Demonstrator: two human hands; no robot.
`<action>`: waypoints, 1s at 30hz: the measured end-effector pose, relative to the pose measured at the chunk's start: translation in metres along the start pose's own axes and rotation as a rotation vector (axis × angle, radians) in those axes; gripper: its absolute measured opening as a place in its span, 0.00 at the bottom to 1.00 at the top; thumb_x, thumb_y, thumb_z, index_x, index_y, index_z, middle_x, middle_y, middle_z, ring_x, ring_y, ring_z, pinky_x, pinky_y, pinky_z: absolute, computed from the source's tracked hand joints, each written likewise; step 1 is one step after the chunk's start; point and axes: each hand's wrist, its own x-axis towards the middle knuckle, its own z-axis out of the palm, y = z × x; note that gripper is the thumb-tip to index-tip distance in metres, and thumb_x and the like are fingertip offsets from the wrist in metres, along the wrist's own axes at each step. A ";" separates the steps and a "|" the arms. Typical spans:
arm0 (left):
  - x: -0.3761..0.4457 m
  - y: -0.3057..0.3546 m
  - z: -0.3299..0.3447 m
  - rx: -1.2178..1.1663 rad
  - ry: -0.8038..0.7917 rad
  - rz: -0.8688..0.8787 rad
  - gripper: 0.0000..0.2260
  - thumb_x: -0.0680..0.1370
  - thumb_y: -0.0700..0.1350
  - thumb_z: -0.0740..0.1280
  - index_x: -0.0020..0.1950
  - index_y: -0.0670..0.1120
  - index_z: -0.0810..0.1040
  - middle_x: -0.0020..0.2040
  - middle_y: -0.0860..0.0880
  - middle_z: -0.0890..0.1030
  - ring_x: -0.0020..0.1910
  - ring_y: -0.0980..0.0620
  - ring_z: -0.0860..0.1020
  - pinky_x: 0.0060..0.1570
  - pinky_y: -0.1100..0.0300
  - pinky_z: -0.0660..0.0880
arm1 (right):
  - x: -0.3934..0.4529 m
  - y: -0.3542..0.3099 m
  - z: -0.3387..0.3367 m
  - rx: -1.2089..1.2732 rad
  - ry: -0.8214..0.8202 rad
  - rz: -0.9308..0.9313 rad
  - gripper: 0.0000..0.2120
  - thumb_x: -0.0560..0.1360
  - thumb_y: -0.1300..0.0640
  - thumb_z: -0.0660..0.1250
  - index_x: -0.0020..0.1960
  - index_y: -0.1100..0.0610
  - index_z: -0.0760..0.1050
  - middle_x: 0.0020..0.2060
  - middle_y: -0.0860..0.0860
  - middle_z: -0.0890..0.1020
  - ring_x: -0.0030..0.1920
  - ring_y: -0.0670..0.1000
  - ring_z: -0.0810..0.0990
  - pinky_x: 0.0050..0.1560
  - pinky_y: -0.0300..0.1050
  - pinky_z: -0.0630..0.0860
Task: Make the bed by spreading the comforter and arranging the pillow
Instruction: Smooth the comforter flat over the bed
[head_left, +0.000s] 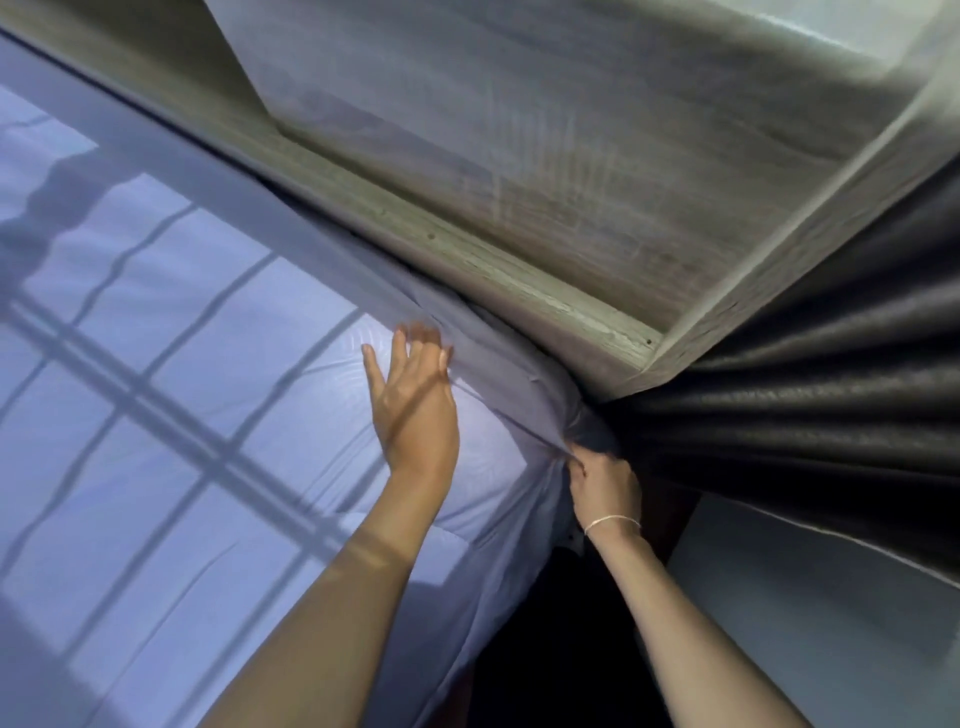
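Note:
A pale blue-white sheet (208, 415) covers the mattress, lit by window light with bar-shaped shadows across it. My left hand (413, 400) lies flat with straight fingers, pressing the sheet near the mattress corner by the headboard. My right hand (602, 486), with a thin bracelet on the wrist, pinches the sheet's edge at the corner and pulls it down the side of the mattress. No comforter or pillow is in view.
A grey wood-grain headboard (519, 197) runs diagonally behind the mattress. A dark pleated curtain (805, 395) hangs right beside the corner. A dark narrow gap (561, 649) lies between bed and a pale surface (805, 623) at the right.

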 end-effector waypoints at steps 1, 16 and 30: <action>0.001 0.000 -0.003 0.010 -0.047 0.013 0.19 0.80 0.45 0.50 0.63 0.43 0.75 0.63 0.46 0.78 0.69 0.45 0.71 0.70 0.41 0.57 | 0.008 -0.001 0.007 0.081 -0.033 0.004 0.14 0.73 0.64 0.64 0.55 0.55 0.81 0.46 0.65 0.82 0.49 0.66 0.80 0.43 0.50 0.75; -0.010 -0.016 -0.011 0.199 -0.153 0.261 0.20 0.80 0.55 0.51 0.70 0.53 0.70 0.73 0.50 0.67 0.74 0.47 0.60 0.74 0.44 0.50 | 0.042 0.030 0.065 0.698 0.140 0.250 0.25 0.68 0.44 0.71 0.62 0.53 0.76 0.57 0.54 0.81 0.53 0.53 0.81 0.55 0.47 0.76; 0.011 -0.005 -0.012 0.282 -0.326 0.472 0.22 0.76 0.50 0.52 0.69 0.53 0.71 0.69 0.50 0.72 0.70 0.48 0.66 0.70 0.42 0.51 | 0.043 0.003 0.054 0.099 0.575 -0.146 0.10 0.72 0.57 0.61 0.44 0.57 0.81 0.37 0.55 0.81 0.35 0.59 0.79 0.32 0.45 0.72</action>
